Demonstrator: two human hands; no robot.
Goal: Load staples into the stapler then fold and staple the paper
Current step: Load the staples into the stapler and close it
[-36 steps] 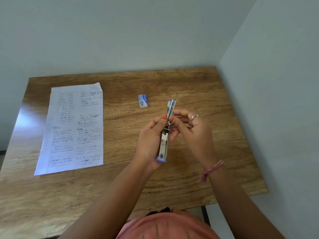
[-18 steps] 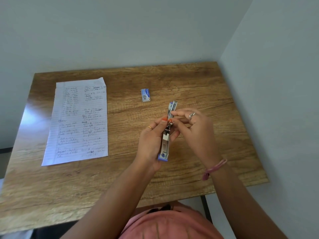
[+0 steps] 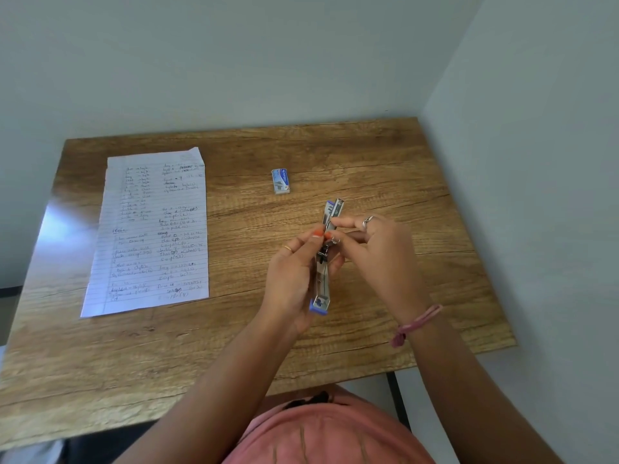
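Wooden desk [image 3: 335, 155] fills mid-frame; written lined paper [image 3: 150, 229] lies flat at left, small staple box [image 3: 280, 181] upper centre. Opened stapler [image 3: 325, 259] held above desk at centre: left hand [image 3: 291, 279] wrapped round its body, right hand [image 3: 378, 256] fingertips pinching its upper part.

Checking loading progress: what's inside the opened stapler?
The stapler is opened; its metal channel and a black part show. Fingertips cover the middle, so whether staples are inside cannot be seen.

Left hand [image 3: 290, 279] grips opened stapler [image 3: 324, 262] above table [image 3: 385, 169], right hand [image 3: 378, 259] pinching at its hinge; paper [image 3: 150, 229] lies left, staple box [image 3: 280, 181] beyond.
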